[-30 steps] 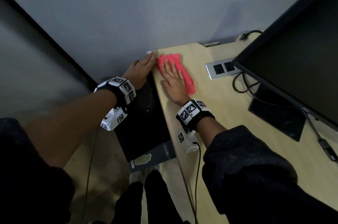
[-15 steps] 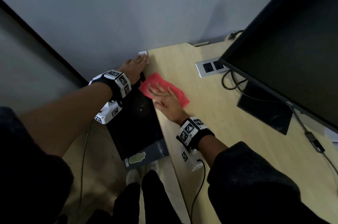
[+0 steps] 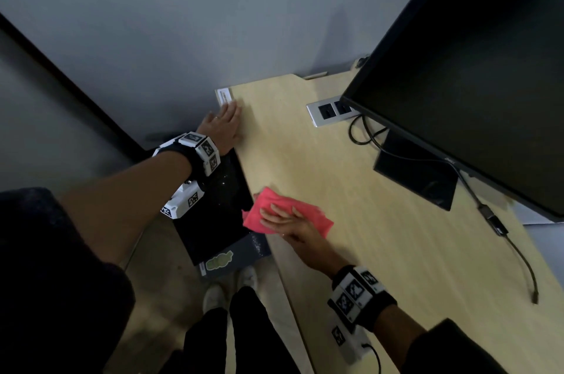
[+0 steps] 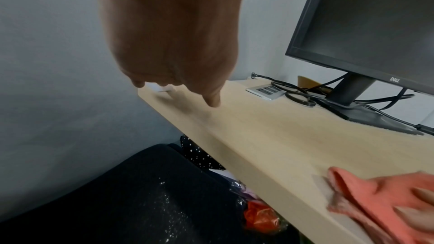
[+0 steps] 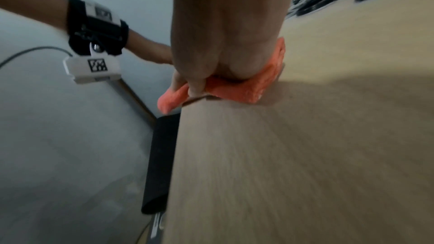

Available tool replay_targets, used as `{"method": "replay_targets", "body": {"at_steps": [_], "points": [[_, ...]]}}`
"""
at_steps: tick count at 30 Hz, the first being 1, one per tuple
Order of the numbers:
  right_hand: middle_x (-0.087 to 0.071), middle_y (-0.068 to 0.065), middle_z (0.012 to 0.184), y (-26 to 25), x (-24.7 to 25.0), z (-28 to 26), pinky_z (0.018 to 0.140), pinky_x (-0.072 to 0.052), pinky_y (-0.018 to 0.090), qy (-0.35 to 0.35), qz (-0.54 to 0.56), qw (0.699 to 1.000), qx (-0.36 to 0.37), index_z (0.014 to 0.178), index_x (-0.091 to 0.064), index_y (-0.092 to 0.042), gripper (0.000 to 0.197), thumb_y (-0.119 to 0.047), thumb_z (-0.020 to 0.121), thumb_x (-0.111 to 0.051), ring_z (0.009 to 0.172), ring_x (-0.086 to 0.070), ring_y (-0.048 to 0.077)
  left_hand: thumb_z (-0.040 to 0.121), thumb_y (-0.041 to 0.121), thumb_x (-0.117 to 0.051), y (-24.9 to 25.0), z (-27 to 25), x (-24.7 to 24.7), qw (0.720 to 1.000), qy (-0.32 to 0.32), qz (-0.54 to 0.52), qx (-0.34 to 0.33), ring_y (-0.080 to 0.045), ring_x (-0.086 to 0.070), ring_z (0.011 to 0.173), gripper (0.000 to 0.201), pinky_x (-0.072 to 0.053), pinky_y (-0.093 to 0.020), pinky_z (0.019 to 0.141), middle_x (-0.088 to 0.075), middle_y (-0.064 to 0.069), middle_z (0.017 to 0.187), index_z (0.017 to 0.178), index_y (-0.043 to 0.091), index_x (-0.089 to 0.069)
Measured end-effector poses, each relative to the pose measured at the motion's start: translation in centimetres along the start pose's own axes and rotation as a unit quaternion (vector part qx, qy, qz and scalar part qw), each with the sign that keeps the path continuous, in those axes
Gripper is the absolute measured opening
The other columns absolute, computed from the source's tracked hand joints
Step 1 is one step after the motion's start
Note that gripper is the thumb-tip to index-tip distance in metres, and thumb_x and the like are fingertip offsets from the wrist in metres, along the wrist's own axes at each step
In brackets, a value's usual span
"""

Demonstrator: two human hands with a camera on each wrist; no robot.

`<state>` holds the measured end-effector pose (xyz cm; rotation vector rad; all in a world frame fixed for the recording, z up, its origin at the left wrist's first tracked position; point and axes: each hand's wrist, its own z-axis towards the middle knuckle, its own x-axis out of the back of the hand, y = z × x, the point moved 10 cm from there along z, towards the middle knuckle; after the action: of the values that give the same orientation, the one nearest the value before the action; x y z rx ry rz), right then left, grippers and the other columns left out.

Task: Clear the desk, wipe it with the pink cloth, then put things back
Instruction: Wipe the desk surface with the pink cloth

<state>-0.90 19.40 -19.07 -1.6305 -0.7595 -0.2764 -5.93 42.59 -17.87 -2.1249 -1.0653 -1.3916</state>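
Midway through the wipe, the person's right hand [image 3: 287,222] presses flat, fingers spread, on the pink cloth [image 3: 317,219] at the left edge of the desk [image 3: 381,245], one corner of the cloth hanging past the edge. A second ago the cloth was up at the far corner by the wall; it has since been drawn back along the edge toward the person, so that strip looks covered and the wide stretch toward the monitor [image 3: 476,68] likely remains to be done. The left hand [image 3: 224,126] stays braced at the far corner, fingers straight and holding nothing, its fingertips near a small white label [image 3: 224,95]. Below the edge stands a black bin [image 3: 210,215]; its contents are too dim to name with confidence. Cables [image 3: 364,135] and a power socket panel [image 3: 331,111] stay on the desk.
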Motion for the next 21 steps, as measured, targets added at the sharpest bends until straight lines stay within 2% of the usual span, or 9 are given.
{"method": "replay_targets", "body": {"at_steps": [2, 5, 7, 9, 10, 11, 14, 16, 21], "points": [[-0.042, -0.015, 0.141, 0.3, 1.2, -0.7, 0.119, -0.014, 0.027, 0.026, 0.118, 0.993, -0.018, 0.132, -0.049, -0.015, 0.048, 0.004, 0.089, -0.045, 0.138, -0.029, 0.001, 0.098, 0.039, -0.038, 0.4, 0.0, -0.2, 1.000, -0.020, -0.002, -0.009, -0.022, 0.001, 0.149, 0.075, -0.014, -0.048, 0.119, 0.008, -0.007, 0.161, 0.151, 0.006, 0.004], [-0.050, -0.017, 0.136, 1.1, 5.4, -0.9, 0.103, -0.042, 0.027, 0.166, 0.289, 0.941, -0.055, 0.130, -0.050, -0.010, 0.043, 0.005, 0.090, -0.045, 0.122, -0.050, 0.000, 0.094, 0.045, -0.044, 0.5, 0.0, -0.7, 0.998, -0.056, 0.004, -0.016, -0.020, 0.003, 0.149, 0.085, -0.013, -0.050, 0.118, 0.012, -0.004, 0.160, 0.151, 0.007, 0.007], [-0.055, -0.004, 0.133, 1.5, 9.0, -0.7, 0.103, -0.044, 0.027, 0.294, 0.334, 0.894, -0.055, 0.132, -0.047, -0.008, 0.043, 0.008, 0.093, -0.041, 0.119, -0.054, 0.005, 0.093, 0.048, -0.047, 0.8, -0.1, -1.0, 0.997, -0.069, 0.023, -0.017, -0.020, 0.003, 0.149, 0.089, -0.013, -0.051, 0.117, 0.014, -0.004, 0.160, 0.151, 0.007, 0.007], [-0.057, 0.006, 0.130, 2.8, 12.3, -0.8, 0.102, -0.046, 0.027, 0.427, 0.283, 0.853, -0.097, 0.130, -0.050, -0.015, 0.043, 0.006, 0.094, -0.042, 0.119, -0.055, 0.015, 0.092, 0.049, -0.048, 0.9, -0.1, -1.2, 0.997, -0.067, 0.037, -0.013, -0.020, 0.003, 0.149, 0.091, -0.013, -0.053, 0.116, 0.015, -0.005, 0.160, 0.151, 0.006, 0.007], [-0.052, 0.008, 0.135, 3.8, 13.5, -0.5, 0.106, -0.042, 0.027, 0.465, 0.258, 0.838, -0.127, 0.131, -0.050, -0.012, 0.041, 0.004, 0.094, -0.042, 0.125, -0.049, 0.018, 0.091, 0.049, -0.048, 0.9, 0.0, -1.3, 0.997, -0.063, 0.040, -0.010, -0.020, 0.003, 0.149, 0.092, -0.013, -0.054, 0.116, 0.015, -0.005, 0.160, 0.151, 0.006, 0.007], [-0.047, 0.009, 0.141, 4.9, 13.9, 0.2, 0.110, -0.036, 0.028, 0.476, 0.240, 0.830, -0.165, 0.134, -0.047, -0.008, 0.040, 0.001, 0.095, -0.041, 0.131, -0.042, 0.018, 0.091, 0.050, -0.048, 0.8, 0.0, -1.5, 0.997, -0.060, 0.039, -0.008, -0.020, 0.004, 0.149, 0.092, -0.013, -0.055, 0.116, 0.016, -0.005, 0.160, 0.151, 0.006, 0.007], [-0.029, 0.011, 0.153, 6.5, 14.4, 4.2, 0.119, -0.016, 0.039, 0.418, 0.097, 0.866, -0.257, 0.144, -0.030, -0.008, 0.050, -0.003, 0.095, -0.036, 0.143, -0.023, 0.024, 0.091, 0.049, -0.049, 0.7, 0.2, -1.7, 0.998, -0.049, 0.038, -0.008, -0.020, 0.004, 0.149, 0.091, -0.015, -0.056, 0.115, 0.016, -0.004, 0.160, 0.151, 0.007, 0.006], [-0.013, 0.008, 0.157, 6.9, 14.3, 6.6, 0.117, 0.000, 0.040, 0.376, 0.001, 0.875, -0.306, 0.148, -0.020, -0.009, 0.057, 0.000, 0.093, -0.033, 0.146, -0.007, 0.025, 0.091, 0.047, -0.048, 0.7, 0.1, -1.9, 0.999, -0.039, 0.038, -0.006, -0.019, 0.005, 0.149, 0.089, -0.015, -0.055, 0.115, 0.017, -0.003, 0.159, 0.151, 0.008, 0.006], [0.002, 0.008, 0.159, 6.9, 13.4, 8.4, 0.117, 0.000, 0.042, 0.300, -0.145, 0.865, -0.375, 0.149, -0.005, -0.010, 0.067, -0.009, 0.091, -0.039, 0.146, 0.002, 0.025, 0.093, 0.045, -0.046, 0.7, 0.1, -2.2, 0.999, -0.013, 0.049, -0.007, -0.019, 0.006, 0.149, 0.086, -0.016, -0.054, 0.115, 0.017, -0.003, 0.159, 0.151, 0.010, 0.007]]}}
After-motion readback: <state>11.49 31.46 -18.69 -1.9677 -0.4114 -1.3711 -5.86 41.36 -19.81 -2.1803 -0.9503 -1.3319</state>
